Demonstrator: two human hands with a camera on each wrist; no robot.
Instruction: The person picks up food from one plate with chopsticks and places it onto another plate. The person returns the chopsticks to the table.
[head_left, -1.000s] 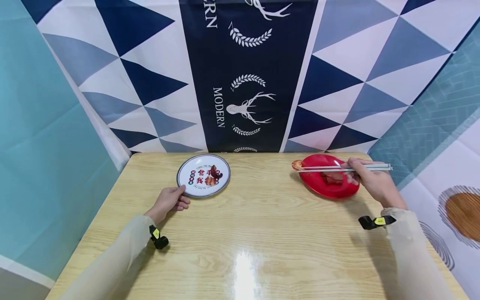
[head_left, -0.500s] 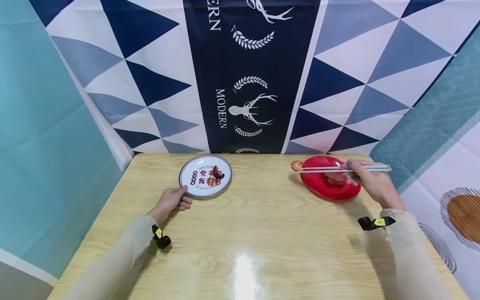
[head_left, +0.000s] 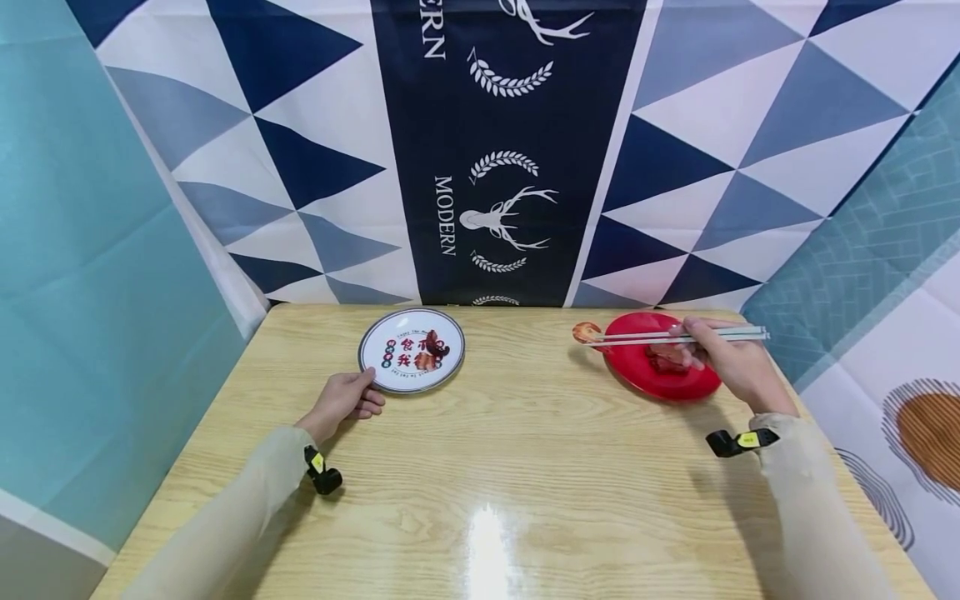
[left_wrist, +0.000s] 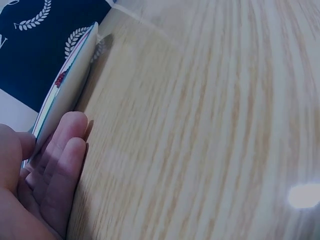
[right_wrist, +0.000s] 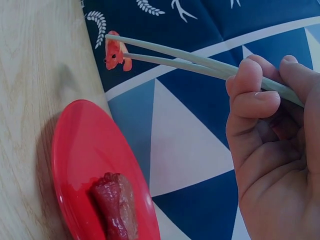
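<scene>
With the thumb on top of the rim and fingers beneath, my left hand (head_left: 345,397) grips the near edge of a white plate (head_left: 390,332) with red lettering and printed food pictures. My right hand (head_left: 731,357) holds a pair of pale green chopsticks (right_wrist: 222,70) above a red plate (head_left: 630,322). Pinched at their tips is an orange-red shrimp (head_left: 587,332), held just past the red plate's left edge. On the red plate lies reddish-brown meat (right_wrist: 117,205), partly hidden by my right fingers in the head view.
Both plates are near the back edge of a light wooden table (head_left: 480,450). A patterned cloth (head_left: 510,167) hangs directly behind it, and teal panels flank the sides. Bare wood lies between the two plates. Each sleeve carries a small black wrist camera (head_left: 324,472).
My right hand has shifted slightly left with the chopsticks and shrimp, away from the red plate. The view has drifted a little; my left hand stays at the white plate's rim.
</scene>
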